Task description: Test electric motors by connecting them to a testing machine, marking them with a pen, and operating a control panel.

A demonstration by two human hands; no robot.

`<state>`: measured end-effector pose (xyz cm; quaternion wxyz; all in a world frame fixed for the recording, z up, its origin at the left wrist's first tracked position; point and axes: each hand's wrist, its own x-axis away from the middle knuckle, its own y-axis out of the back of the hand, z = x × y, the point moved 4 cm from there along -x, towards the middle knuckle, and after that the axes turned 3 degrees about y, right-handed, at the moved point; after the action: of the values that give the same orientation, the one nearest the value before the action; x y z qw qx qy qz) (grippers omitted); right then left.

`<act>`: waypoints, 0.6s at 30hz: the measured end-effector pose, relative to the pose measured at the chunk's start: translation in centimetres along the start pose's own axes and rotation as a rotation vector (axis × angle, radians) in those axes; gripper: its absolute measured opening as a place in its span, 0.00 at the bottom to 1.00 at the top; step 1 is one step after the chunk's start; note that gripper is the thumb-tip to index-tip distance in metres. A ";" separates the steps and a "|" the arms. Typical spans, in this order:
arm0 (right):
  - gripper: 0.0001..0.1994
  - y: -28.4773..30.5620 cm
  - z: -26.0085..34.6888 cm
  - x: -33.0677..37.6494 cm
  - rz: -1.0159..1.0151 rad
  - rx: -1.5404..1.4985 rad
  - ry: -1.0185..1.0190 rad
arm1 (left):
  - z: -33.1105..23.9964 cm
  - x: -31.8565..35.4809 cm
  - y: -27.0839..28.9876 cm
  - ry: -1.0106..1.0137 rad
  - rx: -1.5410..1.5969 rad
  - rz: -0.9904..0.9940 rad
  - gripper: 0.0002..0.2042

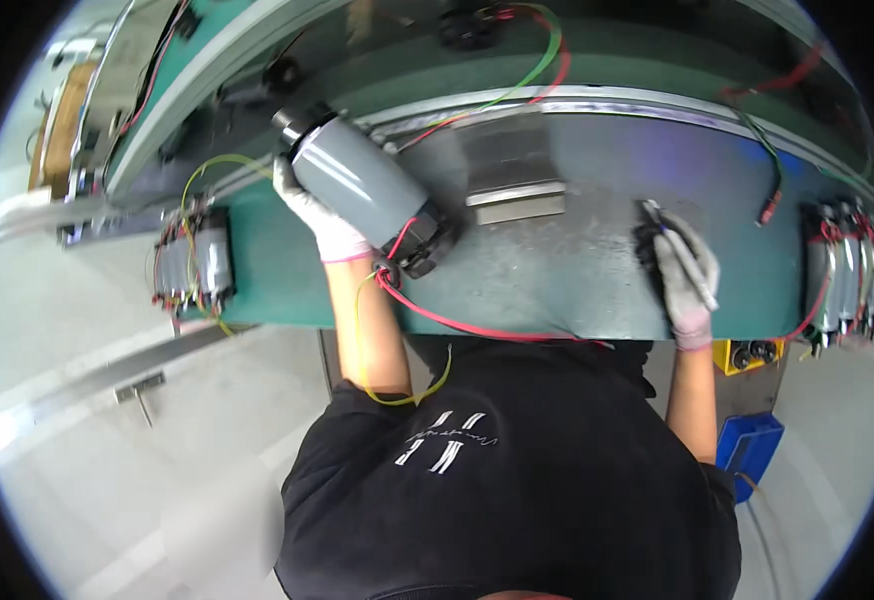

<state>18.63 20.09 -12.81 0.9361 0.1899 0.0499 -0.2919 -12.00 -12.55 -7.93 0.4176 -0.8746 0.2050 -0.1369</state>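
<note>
My left hand [319,215], in a white glove, is closed round the underside of a grey cylindrical motor [357,180] with black ends. The motor is tilted, its shaft end up and to the left. A red lead and a yellow-green lead [361,330] hang from its lower end toward my lap. Over the right part of the bench, my gloved right hand [682,280] grips a whitish marker pen [695,272] lying across the fingers. A small dark thing [647,245] shows beside those fingertips; I cannot make out what it is.
A metal block with a hollowed top [512,170] stands mid-bench [577,290]. Several grey motors [197,260] are grouped at the left end, and more motors [842,270] at the right. A connector on a cable [769,205] hangs at the right. Below is a blue bin [750,447].
</note>
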 end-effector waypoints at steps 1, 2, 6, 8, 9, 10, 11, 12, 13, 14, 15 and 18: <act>0.15 -0.2 -0.4 0.1 0.038 -0.020 -0.003 | -0.2 0.5 1.0 -0.007 0.051 -0.004 0.43; 0.15 0.0 -0.9 0.2 0.007 -0.004 -0.008 | -0.3 1.2 1.5 -0.017 0.108 0.027 0.44; 0.15 0.1 -2.6 0.5 -0.021 0.059 -0.097 | -0.1 2.3 0.7 0.022 0.295 0.092 0.44; 0.16 -0.1 -2.8 0.7 -0.036 0.084 -0.150 | 0.0 2.6 0.0 0.030 0.249 0.074 0.44; 0.15 -0.2 -2.4 0.6 -0.060 0.175 -0.080 | -0.1 2.4 -0.1 0.039 0.199 0.037 0.43; 0.15 -0.5 -1.8 0.6 -0.094 0.273 -0.012 | -0.3 1.8 -0.3 0.073 0.172 0.088 0.43; 0.14 -0.7 -1.5 0.4 -0.151 0.340 -0.017 | -0.6 0.6 0.2 0.079 0.157 0.038 0.43; 0.14 -1.2 -1.0 0.1 -0.159 0.397 0.055 | -1.1 -1.1 1.0 0.134 0.028 -0.057 0.41; 0.16 -1.9 -0.1 -0.1 -0.147 0.499 0.212 | -2.0 -3.2 2.0 0.186 -0.102 -0.157 0.40; 0.19 -2.7 0.9 -0.2 -0.118 0.582 0.456 | -3.2 -5.1 2.9 0.227 -0.209 -0.177 0.38; 0.19 -2.8 0.8 -0.6 -0.136 0.607 0.360 | -4.3 -8.3 3.9 0.253 -0.377 -0.229 0.34; 0.19 -2.4 0.8 -0.7 0.041 0.620 0.330 | -8.3 -21.6 3.1 -0.182 -1.745 0.080 0.28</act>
<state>16.68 18.28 -12.71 0.8189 0.5108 0.1053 -0.2395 -35.13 -9.72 -6.76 -0.3812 -0.8814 0.2328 0.1535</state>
